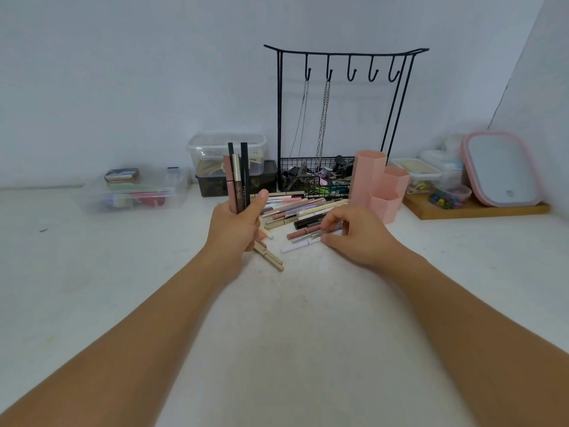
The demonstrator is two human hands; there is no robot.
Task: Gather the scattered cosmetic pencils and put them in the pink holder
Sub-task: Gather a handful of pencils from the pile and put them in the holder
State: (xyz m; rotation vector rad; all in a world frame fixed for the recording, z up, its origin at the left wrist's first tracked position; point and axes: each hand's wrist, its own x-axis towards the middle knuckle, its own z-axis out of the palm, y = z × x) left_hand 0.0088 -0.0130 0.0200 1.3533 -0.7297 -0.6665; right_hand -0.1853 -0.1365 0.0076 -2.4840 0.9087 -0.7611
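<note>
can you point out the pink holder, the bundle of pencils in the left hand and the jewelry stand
pink holder (369,177): head view, front wall of tallest tube
bundle of pencils (236,177): head view, mid-shaft above the left hand (235,224)
jewelry stand (279,118): head view, left upright bar

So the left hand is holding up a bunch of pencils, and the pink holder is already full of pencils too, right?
Not quite. The left hand does hold a bunch of pencils upright, but the head view shows no pencils sticking out of the pink holder. The other pencils still lie in a pile on the table, where the right hand reaches into them.
</note>
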